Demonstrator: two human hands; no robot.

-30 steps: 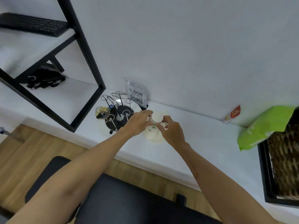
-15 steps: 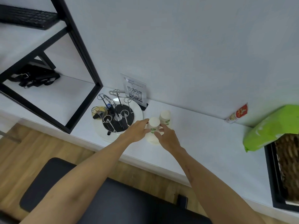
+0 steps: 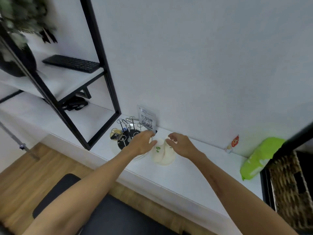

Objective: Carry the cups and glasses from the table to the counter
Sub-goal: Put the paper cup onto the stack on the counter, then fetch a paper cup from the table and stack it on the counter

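On the white counter (image 3: 186, 173), just right of the round wire rack (image 3: 126, 139), two white cups with green print (image 3: 161, 150) are seen side by side, blurred by motion; rims and exact outlines are hard to make out. The left cup is partly covered by the left hand (image 3: 142, 144), the right cup by the right hand (image 3: 182, 145). Left fingers are curled loosely, tips at the cup top; contact cannot be confirmed. Right fingers are spread apart above the other cup, nothing clamped. A QR card (image 3: 147, 120) is stood against the wall just behind; a green packet (image 3: 257, 160) and a wicker basket (image 3: 291, 189) are cut off at right
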